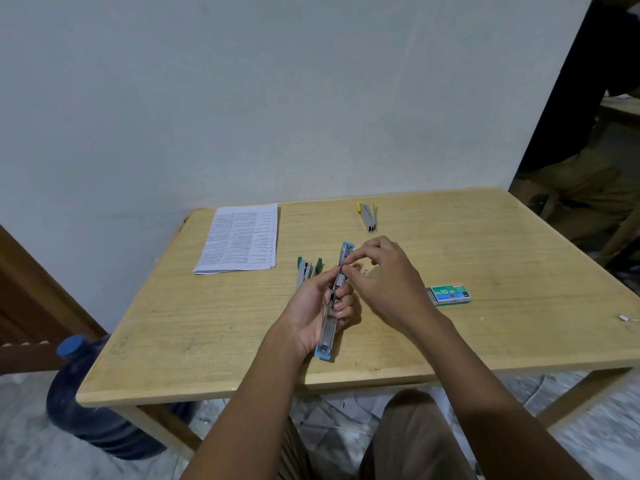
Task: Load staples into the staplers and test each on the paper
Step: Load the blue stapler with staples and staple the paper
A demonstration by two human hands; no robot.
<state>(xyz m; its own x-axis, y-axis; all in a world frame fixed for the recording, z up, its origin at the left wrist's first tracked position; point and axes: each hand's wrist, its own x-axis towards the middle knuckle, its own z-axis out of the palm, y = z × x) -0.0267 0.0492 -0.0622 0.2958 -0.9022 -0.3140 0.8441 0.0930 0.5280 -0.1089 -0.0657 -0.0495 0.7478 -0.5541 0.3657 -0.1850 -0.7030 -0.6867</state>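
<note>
My left hand [317, 306] grips a blue stapler [337, 299] folded fully open, held lengthwise above the wooden table [485, 258]. My right hand [384, 275] pinches at the upper part of the stapler's metal channel; whether a staple strip sits between the fingers is too small to tell. A green stapler [306, 270] lies open just left of my hands. A yellow stapler [368, 216] lies open at the back. The staple box [450, 294] rests to the right. Printed paper [242, 239] lies at the back left.
A small loose staple piece [364, 271] lies on the table beside my right hand. A small white item [625, 318] sits near the right edge. A blue water jug [97, 403] stands on the floor at left. Another person sits beyond the table's far right corner.
</note>
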